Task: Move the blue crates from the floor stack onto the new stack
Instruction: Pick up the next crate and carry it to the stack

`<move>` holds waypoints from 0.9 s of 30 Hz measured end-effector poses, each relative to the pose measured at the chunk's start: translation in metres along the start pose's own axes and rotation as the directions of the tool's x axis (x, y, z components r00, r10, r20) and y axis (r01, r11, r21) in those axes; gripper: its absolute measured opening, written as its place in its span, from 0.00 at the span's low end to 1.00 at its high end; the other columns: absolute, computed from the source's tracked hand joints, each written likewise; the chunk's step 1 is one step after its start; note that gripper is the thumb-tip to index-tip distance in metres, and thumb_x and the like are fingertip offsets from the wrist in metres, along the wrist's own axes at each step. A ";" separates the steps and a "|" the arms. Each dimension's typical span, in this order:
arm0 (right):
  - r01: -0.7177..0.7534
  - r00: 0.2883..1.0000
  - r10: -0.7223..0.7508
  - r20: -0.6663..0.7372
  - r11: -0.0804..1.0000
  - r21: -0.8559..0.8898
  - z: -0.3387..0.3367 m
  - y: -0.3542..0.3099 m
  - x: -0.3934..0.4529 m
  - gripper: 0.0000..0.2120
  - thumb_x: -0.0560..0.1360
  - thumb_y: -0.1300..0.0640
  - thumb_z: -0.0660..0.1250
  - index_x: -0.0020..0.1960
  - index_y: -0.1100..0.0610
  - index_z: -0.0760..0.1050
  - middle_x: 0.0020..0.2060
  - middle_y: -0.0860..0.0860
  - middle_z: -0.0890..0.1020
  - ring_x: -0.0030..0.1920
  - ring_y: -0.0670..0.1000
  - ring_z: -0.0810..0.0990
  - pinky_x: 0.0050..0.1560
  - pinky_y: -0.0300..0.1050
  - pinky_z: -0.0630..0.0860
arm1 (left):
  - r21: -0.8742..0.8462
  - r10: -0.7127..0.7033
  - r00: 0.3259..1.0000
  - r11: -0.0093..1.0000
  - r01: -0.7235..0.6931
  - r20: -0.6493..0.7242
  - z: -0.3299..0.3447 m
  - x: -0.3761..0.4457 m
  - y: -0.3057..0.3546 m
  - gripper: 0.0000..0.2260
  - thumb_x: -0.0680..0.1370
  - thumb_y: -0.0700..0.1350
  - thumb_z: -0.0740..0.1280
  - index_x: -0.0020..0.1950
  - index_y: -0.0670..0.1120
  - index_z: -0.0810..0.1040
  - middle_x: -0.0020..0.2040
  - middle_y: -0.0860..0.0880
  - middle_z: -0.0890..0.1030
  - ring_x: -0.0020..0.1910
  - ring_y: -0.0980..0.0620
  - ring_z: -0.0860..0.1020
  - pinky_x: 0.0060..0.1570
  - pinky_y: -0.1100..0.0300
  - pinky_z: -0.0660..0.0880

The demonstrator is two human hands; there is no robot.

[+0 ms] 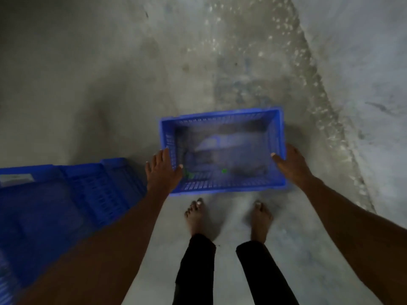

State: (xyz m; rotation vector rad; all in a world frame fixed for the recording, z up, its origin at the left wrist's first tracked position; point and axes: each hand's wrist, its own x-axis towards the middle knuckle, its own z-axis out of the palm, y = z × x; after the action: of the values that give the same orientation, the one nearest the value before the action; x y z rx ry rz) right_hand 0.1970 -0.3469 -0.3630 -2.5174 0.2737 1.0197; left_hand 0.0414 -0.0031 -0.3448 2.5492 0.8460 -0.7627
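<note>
1. Person's bent over, both arms reaching straight down and out in front, bare feet (229, 219) planted on the concrete floor (110, 73) just behind the crate
2. The blue crate (222, 148) is open side up, empty apart from a couple of little green bits near the front, right in front of the toes. Picture's blurry, so I can't tell if it's actually sitting on the floor or hanging just above it
3. Left hand (163, 170) is on the crate's left short wall, fingers spread along the outside, thumb hooked over the rim into the inside
4. Right hand (290, 161) mirrors it on the right short wall, thumb over the rim and pointing inward, the rest of the fingers hidden behind the wall. So both hands are clamped on the crate ends
5. Off to the person's left there's a stack of blue crates (61, 199), much closer to the camera, partly covered by the left forearm
6. A rough grey wall (363, 62) runs along the right side
</note>
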 end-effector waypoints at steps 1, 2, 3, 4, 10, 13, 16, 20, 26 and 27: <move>-0.047 0.999 0.047 -0.020 0.999 0.027 0.012 0.007 0.027 0.33 0.79 0.48 0.67 0.75 0.66 0.63 0.71 0.68 0.69 0.71 0.67 0.69 0.70 0.56 0.65 | -0.021 -0.036 0.999 0.999 0.036 -0.003 0.020 0.022 -0.006 0.34 0.79 0.54 0.66 0.80 0.43 0.58 0.78 0.42 0.63 0.76 0.40 0.61 0.75 0.41 0.55; -0.089 0.995 0.091 -0.043 0.995 0.053 0.023 0.013 0.050 0.33 0.79 0.47 0.67 0.74 0.68 0.63 0.71 0.69 0.69 0.70 0.68 0.69 0.70 0.56 0.65 | -0.039 -0.074 0.997 0.997 0.073 -0.007 0.038 0.042 -0.012 0.35 0.79 0.54 0.66 0.80 0.42 0.57 0.78 0.41 0.63 0.77 0.40 0.61 0.75 0.42 0.54; -0.116 0.991 0.121 -0.061 0.990 0.081 0.033 0.019 0.068 0.33 0.79 0.47 0.68 0.73 0.68 0.64 0.69 0.69 0.70 0.69 0.68 0.70 0.69 0.57 0.66 | -0.061 -0.107 0.994 0.993 0.106 -0.021 0.054 0.058 -0.017 0.35 0.79 0.54 0.66 0.80 0.41 0.56 0.78 0.40 0.62 0.77 0.39 0.60 0.75 0.42 0.54; -0.129 0.988 0.138 -0.074 0.985 0.110 0.042 0.024 0.083 0.32 0.78 0.46 0.67 0.71 0.68 0.65 0.68 0.69 0.72 0.68 0.68 0.72 0.67 0.57 0.67 | -0.102 -0.134 0.990 0.986 0.129 -0.049 0.068 0.072 -0.021 0.35 0.79 0.54 0.66 0.80 0.40 0.56 0.78 0.39 0.62 0.76 0.38 0.61 0.74 0.42 0.55; -0.088 0.969 0.158 -0.192 0.940 0.331 0.066 0.042 0.126 0.23 0.82 0.44 0.60 0.63 0.63 0.73 0.56 0.65 0.80 0.54 0.64 0.80 0.52 0.52 0.73 | -0.638 -0.355 0.922 0.748 0.181 -0.156 0.112 0.121 -0.030 0.19 0.83 0.51 0.64 0.63 0.36 0.70 0.61 0.37 0.77 0.61 0.38 0.77 0.60 0.50 0.72; -0.154 0.976 0.217 -0.038 0.796 0.585 0.060 0.042 0.137 0.22 0.83 0.41 0.55 0.52 0.59 0.73 0.37 0.58 0.78 0.26 0.49 0.79 0.32 0.47 0.72 | -0.754 -0.464 0.882 0.608 0.249 -0.082 0.119 0.137 -0.036 0.17 0.83 0.59 0.60 0.43 0.47 0.68 0.42 0.36 0.77 0.38 0.40 0.79 0.40 0.50 0.73; -0.290 0.957 0.236 0.171 0.712 0.639 0.051 0.039 0.142 0.27 0.81 0.35 0.51 0.41 0.56 0.70 0.27 0.54 0.76 0.18 0.46 0.72 0.26 0.42 0.67 | -0.823 -0.491 0.865 0.444 0.353 0.106 0.110 0.149 -0.039 0.23 0.82 0.63 0.57 0.38 0.47 0.71 0.33 0.42 0.75 0.20 0.52 0.73 0.23 0.60 0.70; -0.299 0.954 0.247 0.172 0.704 0.644 0.045 0.034 0.133 0.27 0.81 0.34 0.51 0.36 0.55 0.68 0.16 0.46 0.70 0.16 0.45 0.66 0.20 0.36 0.62 | -0.807 -0.423 0.896 0.479 0.346 0.133 0.099 0.140 -0.044 0.23 0.84 0.61 0.55 0.39 0.45 0.72 0.31 0.44 0.73 0.17 0.56 0.71 0.22 0.61 0.69; -0.251 0.968 0.188 0.168 0.642 0.725 -0.024 0.019 0.059 0.24 0.82 0.37 0.53 0.38 0.54 0.69 0.20 0.47 0.71 0.18 0.46 0.66 0.21 0.38 0.63 | -0.840 -0.364 0.922 0.452 0.301 0.134 0.012 0.079 -0.027 0.23 0.84 0.60 0.57 0.42 0.43 0.74 0.32 0.44 0.72 0.18 0.53 0.70 0.22 0.60 0.68; -0.254 0.967 0.167 0.192 0.615 0.747 -0.046 0.014 0.039 0.23 0.82 0.38 0.53 0.39 0.54 0.69 0.20 0.47 0.70 0.18 0.46 0.66 0.20 0.37 0.63 | -0.850 -0.325 0.934 0.443 0.286 0.145 -0.014 0.063 -0.024 0.23 0.83 0.60 0.57 0.41 0.43 0.74 0.32 0.44 0.72 0.19 0.52 0.70 0.24 0.58 0.69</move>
State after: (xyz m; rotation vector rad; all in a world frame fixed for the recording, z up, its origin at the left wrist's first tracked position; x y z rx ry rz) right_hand 0.2489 -0.3811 -0.3648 -1.6557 0.8077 0.8537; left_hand 0.0742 0.0498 -0.3739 1.4951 1.3125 -0.2232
